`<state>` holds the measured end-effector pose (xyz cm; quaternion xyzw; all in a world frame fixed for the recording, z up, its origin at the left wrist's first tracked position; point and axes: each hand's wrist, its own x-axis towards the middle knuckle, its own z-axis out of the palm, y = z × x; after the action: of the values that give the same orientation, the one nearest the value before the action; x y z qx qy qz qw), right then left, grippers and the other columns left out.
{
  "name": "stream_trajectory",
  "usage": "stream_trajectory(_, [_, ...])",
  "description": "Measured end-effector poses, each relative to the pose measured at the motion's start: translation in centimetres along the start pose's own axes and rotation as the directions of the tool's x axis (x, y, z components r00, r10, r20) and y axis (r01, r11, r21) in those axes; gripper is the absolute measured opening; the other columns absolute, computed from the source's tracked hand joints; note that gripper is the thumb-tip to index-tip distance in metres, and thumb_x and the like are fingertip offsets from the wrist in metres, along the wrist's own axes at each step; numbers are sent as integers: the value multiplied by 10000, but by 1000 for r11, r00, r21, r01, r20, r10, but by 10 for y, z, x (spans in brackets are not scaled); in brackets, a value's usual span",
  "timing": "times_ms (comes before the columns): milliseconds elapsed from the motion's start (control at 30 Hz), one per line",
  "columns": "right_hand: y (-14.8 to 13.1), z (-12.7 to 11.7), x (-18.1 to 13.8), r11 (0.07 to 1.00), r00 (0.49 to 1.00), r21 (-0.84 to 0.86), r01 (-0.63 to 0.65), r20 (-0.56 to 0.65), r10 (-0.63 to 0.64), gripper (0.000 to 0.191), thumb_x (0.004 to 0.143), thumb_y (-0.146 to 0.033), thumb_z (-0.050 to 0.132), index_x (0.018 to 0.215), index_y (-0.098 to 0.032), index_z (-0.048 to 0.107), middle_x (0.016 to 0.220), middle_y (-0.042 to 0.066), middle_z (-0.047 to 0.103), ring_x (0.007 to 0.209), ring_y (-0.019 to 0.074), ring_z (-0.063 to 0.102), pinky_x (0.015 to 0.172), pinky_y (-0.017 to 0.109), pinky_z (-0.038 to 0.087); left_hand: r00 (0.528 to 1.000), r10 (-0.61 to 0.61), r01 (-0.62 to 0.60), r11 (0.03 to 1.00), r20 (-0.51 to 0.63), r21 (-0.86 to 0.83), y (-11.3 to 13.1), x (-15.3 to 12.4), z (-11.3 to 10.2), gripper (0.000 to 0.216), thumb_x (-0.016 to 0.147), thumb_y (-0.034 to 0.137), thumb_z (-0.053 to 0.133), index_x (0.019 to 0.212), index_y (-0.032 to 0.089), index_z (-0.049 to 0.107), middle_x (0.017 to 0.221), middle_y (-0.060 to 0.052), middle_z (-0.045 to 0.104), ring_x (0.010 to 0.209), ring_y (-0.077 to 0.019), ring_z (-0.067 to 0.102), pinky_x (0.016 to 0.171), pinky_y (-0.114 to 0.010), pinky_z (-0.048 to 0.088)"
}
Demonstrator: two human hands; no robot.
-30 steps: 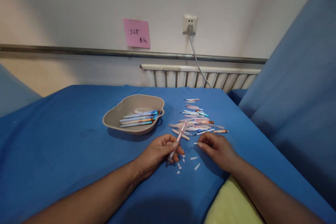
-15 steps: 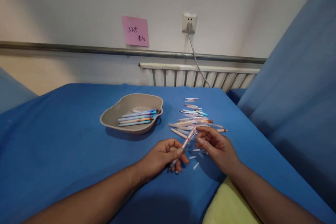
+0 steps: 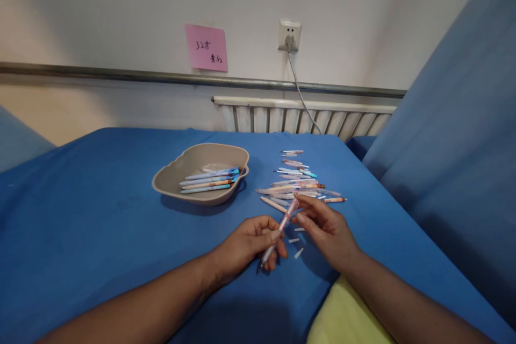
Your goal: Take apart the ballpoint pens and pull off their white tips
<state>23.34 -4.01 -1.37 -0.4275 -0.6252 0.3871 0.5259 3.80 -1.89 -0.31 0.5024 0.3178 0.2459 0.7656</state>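
Pen (image 3: 282, 226) pinched near its lower end in left hand (image 3: 252, 244), slanting up toward right hand (image 3: 324, 231), whose fingertips (image 3: 300, 209) close on its upper tip. Just beyond, heap of loose pens (image 3: 298, 185) toward far right edge of blue surface (image 3: 100, 215). Small white caps (image 3: 296, 244) beneath hands. Beige tray (image 3: 177, 172) with pens further left.
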Motion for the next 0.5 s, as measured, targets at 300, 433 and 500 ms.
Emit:
stream_trajectory(300, [-1, -5, 0, 996, 999, 71, -54, -2, 54, 393, 847, -269, 573, 1234, -249, 509, 973, 34, 639, 763, 139, 643, 717, 292, 540, 1000, -20, 20, 1000, -6, -11, 3, 4, -4, 308, 798, 422, 636, 857, 144, 517, 723, -42, 690, 450, -87, 576, 438, -185, 422])
stream_trajectory(433, [2, -6, 0, 996, 996, 39, -79, 34, 78, 408, 850, -288, 569, 1248, -244, 488, 982, 35, 636, 767, 147, 646, 720, 298, 539, 1000, -18, 18, 1000, 3, 11, -2, 4, -4, 327, 795, 441, 632, 857, 144, 509, 724, -49, 694, 448, -89, 578, 437, -187, 422])
stream_trajectory(500, [3, -6, -1, 995, 995, 35, -90, 37, 89, 375, 858, -297, 561, 1223, -241, 498, 977, 40, 634, 784, 155, 646, 721, 301, 545, 1000, -13, 12, 998, 5, 62, -1, 2, -1, 327, 795, 446, 627, 850, 146, 506, 717, -50, 694, 451, -90, 575, 441, -190, 420])
